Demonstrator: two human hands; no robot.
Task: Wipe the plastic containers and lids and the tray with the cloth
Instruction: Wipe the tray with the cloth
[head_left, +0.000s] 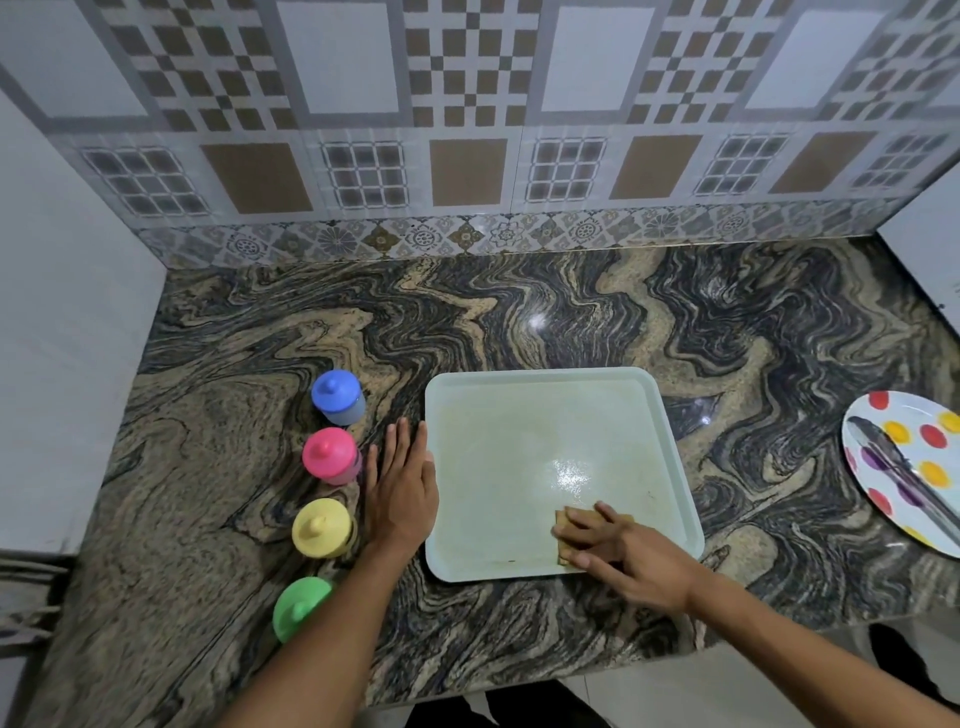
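Note:
A pale square tray (524, 415) lies flat on the marble counter. My right hand (623, 553) presses a brown folded cloth (566, 519) onto the tray's near edge with spread, straight fingers. My left hand (402, 483) lies flat on the counter, its edge against the tray's left rim. Left of it stand several small lidded plastic containers in a row: blue (337, 397), pink (330, 456), yellow (322, 527) and green (298, 608), the last partly hidden by my left forearm.
A white plate (883, 415) with coloured dots, bearing dark tongs (904, 475), sits at the right counter edge. A tiled wall backs the counter (519, 312). White panels stand at the left and far right. The counter's front edge runs below my arms.

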